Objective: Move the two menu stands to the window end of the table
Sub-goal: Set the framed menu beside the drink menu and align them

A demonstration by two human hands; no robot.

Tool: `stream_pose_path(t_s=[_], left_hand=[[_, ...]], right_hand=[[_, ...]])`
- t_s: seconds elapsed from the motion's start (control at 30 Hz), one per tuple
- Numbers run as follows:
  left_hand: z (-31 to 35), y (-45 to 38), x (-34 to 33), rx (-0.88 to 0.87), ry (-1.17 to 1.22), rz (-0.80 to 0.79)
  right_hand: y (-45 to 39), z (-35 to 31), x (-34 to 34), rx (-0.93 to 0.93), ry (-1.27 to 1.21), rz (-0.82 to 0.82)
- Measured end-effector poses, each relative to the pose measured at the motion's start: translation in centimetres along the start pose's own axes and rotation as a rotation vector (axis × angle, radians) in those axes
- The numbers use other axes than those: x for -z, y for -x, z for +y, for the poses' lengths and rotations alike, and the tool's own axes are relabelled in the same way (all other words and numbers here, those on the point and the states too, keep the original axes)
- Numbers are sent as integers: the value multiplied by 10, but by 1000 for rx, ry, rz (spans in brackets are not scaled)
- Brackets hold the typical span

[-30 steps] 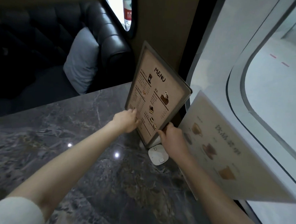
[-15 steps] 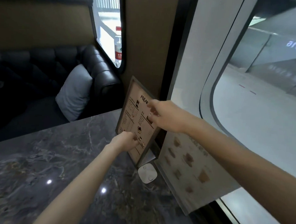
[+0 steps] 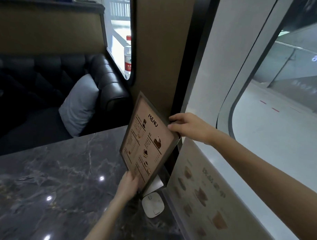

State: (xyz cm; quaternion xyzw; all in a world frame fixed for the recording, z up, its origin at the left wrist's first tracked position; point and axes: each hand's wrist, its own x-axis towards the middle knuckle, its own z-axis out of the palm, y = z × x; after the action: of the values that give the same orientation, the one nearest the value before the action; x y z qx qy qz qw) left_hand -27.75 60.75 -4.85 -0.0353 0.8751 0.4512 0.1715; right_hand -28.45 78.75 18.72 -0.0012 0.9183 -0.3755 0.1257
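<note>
1. Our left hand (image 3: pixel 128 184) grips the bottom corner of the framed menu stand (image 3: pixel 147 141); fingers clenched on its frame.
2. Our right hand (image 3: pixel 189 127) grasps the stand's top right edge, fingers curled over it.
3. The stand is tilted, at the window (image 3: pixel 287 113) end of the marble desk (image 3: pixel 49 179).
4. 2nd menu stand (image 3: pixel 203 195) leans just right of the 1st, w/ a white puck (image 3: pixel 153 205) at its foot.

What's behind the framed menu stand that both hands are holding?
Behind the framed menu stand rises a brown wall panel with a dark window frame. Its back and foot are mostly hidden; only a pale support piece shows.
</note>
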Motion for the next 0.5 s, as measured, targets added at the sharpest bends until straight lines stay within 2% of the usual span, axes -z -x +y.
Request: stream_pose_path(t_s=[0.13,0.37,0.5], left_hand=[[-6,-6,-9,116,187,-17],[-8,-15,-20,320,793,-25],[-12,-21,-28,319,850,-42]], right_hand=[[-7,4,-1,19,-79,-59],[-17,6,1,27,-97,-57],[-21,7,-1,43,-90,-17]])
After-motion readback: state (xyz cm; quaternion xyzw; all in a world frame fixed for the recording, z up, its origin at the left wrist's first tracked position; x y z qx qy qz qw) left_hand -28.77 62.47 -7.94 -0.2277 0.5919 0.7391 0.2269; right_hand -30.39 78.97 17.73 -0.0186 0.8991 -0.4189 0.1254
